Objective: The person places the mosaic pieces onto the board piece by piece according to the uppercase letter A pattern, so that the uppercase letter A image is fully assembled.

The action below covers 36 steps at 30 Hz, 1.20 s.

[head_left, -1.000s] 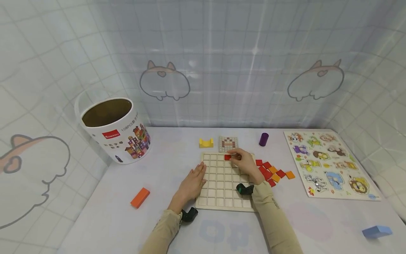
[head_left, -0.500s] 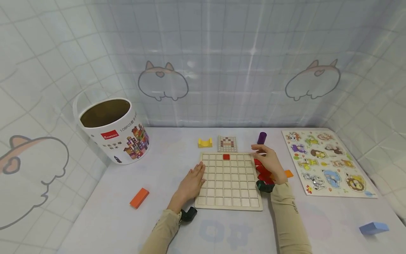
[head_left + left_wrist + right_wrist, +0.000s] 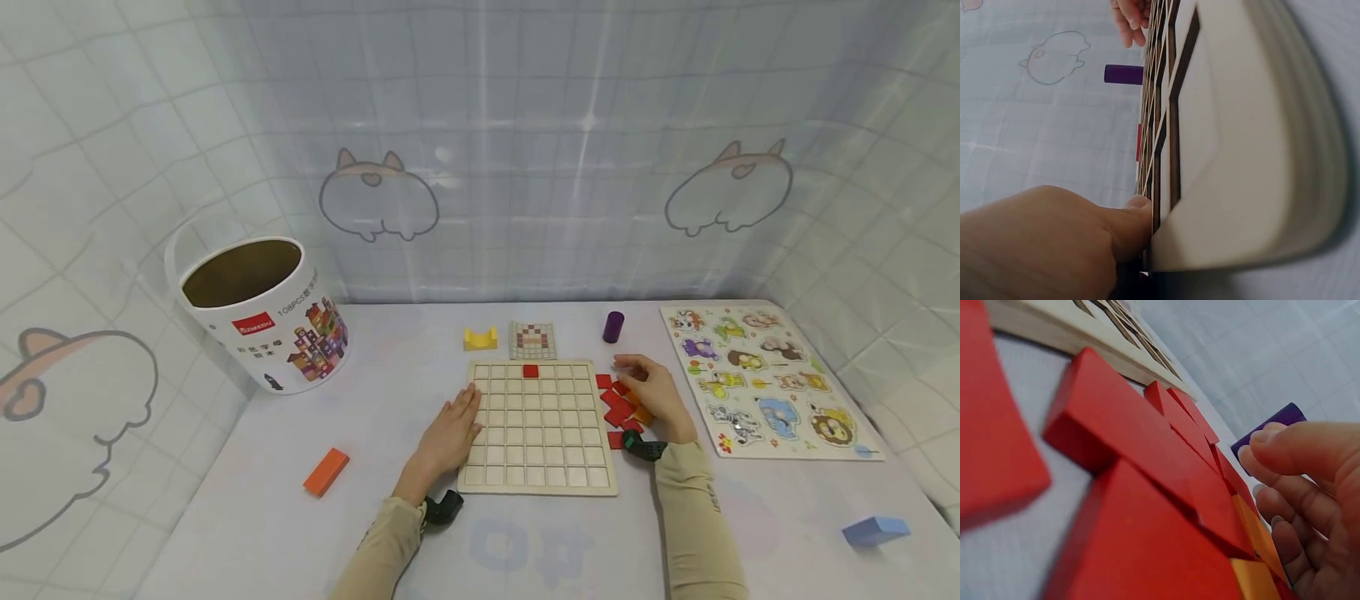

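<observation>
A square wooden grid board (image 3: 537,490) lies on the table, with one red tile (image 3: 531,371) in a cell of its far row. Along the board's left edge rests my left hand (image 3: 448,433), fingers extended; its thumb (image 3: 1138,203) touches the rim in the left wrist view. My right hand (image 3: 656,397) is over the right part of a pile of red tiles (image 3: 618,411) and orange tiles (image 3: 1254,578), beside the board. Its fingers bend loosely and nothing shows between them. Some tiles are hidden beneath that hand. Behind the board lies a small pattern card (image 3: 532,340).
A yellow arch block (image 3: 480,339) and a purple cylinder (image 3: 613,327) stand behind the board. A white bucket (image 3: 262,333) is at the left, near an orange block (image 3: 326,472). To the right are an animal puzzle board (image 3: 795,452) and a blue block (image 3: 875,532).
My right hand has left the red tile in the board's far row and moved right, over the loose tiles. My left hand has stayed at the board's left edge.
</observation>
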Tool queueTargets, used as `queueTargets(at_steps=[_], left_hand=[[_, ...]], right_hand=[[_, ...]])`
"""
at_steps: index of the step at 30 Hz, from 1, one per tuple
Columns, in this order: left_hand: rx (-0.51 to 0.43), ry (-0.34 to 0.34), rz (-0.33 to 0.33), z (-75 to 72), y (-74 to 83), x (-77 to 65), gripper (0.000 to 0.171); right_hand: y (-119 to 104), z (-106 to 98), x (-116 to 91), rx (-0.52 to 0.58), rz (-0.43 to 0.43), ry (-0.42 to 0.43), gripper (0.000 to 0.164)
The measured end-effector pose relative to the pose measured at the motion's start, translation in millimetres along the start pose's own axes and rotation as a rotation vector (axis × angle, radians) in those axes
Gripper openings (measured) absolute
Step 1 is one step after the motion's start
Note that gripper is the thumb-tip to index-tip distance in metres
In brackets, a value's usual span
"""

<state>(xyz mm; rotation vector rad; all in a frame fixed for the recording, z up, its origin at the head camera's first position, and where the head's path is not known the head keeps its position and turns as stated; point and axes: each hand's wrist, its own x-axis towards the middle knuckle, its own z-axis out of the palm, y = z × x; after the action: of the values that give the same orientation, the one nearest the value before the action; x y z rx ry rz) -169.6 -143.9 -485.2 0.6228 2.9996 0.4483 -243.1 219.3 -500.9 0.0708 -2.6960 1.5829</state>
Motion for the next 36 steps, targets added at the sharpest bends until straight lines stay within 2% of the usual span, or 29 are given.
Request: queueTargets(at_steps=[5,11,17,26,31,36], left_hand=[[-0.011,0.003,-0.004,0.6,-0.6,0.0,0.054],[-0.026,0.004,-0.026,0.6,-0.6,-1.5,0.055],[-0.023,0.011,-0.016,0.1,-0.6,-1.5,0.054],[-0.013,0.001,-0.008,1.7,-0.2,-0.3,0.054],[-0.024,0.007,-0.007,0.4,-0.2,-0.8,0.054],[-0.025,0.005,-0.008,0.1,0.7,-1.1,0.054]], right_hand=[[0,4,-1,-0.018,-0.031,-0.015,0.037],[-5,14,-1,-0.154,-0.142,0.017,0.035],[-8,17,-1,-0.184,-0.112,0.070,0.028],[-2,13,-3,-0.127,-0.073,-0.004,0.033],[-3,14,-2,-0.152,-0.087,0.032,0.024],[-1,14,0,-0.195,-0.073,0.123,0.017]])
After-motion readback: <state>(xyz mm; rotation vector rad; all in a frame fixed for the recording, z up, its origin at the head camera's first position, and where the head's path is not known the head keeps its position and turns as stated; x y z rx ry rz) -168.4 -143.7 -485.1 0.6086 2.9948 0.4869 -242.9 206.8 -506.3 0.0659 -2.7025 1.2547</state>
